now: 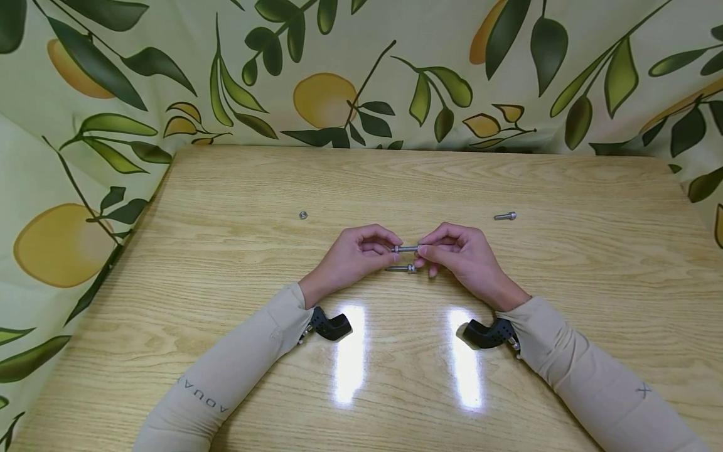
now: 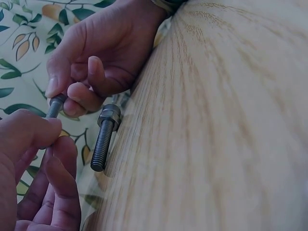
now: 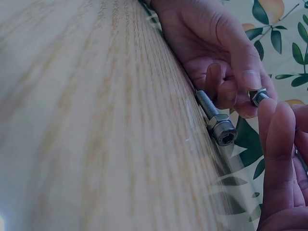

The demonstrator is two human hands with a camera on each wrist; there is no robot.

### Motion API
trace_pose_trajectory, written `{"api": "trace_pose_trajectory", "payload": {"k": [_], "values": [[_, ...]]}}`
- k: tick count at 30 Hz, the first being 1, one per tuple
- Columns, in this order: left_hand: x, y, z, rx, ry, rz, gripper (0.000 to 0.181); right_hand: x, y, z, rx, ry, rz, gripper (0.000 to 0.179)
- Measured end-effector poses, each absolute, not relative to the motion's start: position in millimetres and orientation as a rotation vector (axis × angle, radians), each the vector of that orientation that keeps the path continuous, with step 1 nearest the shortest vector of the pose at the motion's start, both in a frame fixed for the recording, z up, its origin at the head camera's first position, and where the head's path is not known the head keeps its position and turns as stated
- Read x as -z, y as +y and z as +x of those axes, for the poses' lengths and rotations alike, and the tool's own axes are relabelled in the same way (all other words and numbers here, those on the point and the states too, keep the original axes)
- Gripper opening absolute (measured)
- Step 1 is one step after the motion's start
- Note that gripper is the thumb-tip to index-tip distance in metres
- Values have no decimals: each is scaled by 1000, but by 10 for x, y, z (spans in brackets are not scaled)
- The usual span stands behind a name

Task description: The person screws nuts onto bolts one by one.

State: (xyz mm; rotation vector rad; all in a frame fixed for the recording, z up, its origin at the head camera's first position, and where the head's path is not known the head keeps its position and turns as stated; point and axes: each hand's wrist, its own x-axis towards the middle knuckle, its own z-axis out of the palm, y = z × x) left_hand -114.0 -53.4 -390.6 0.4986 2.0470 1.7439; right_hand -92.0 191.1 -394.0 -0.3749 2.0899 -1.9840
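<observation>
Over the middle of the table, my left hand pinches a hex nut between thumb and fingers. Facing it, my right hand pinches the head end of a metal bolt. The bolt's shank spans the gap between the hands, and its left end meets the nut; how far it is threaded in I cannot tell. Just below the hands, a second bolt lies on the table. That one carries a nut up against its socket head, as the right wrist view shows.
A loose nut lies farther back on the left of the wooden table. Another bolt lies back on the right. Leaf-patterned cloth hangs behind and beside the table. Black camera mounts jut from both wrists.
</observation>
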Motion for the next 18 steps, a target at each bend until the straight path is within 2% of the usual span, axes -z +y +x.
{"api": "trace_pose_trajectory", "payload": {"k": [3,9,18], "values": [[3902,-535,-1137,-1744,2040,502,24,3947,1916,-917,1995,2076,-384,13],[3908,-539,-1133,-1724,2086,512,17,3945,1916,-914,1984,2085,-376,12],[3910,-536,-1143,-1710,2084,487,23,3948,1920,-916,1992,2084,-393,12]]}}
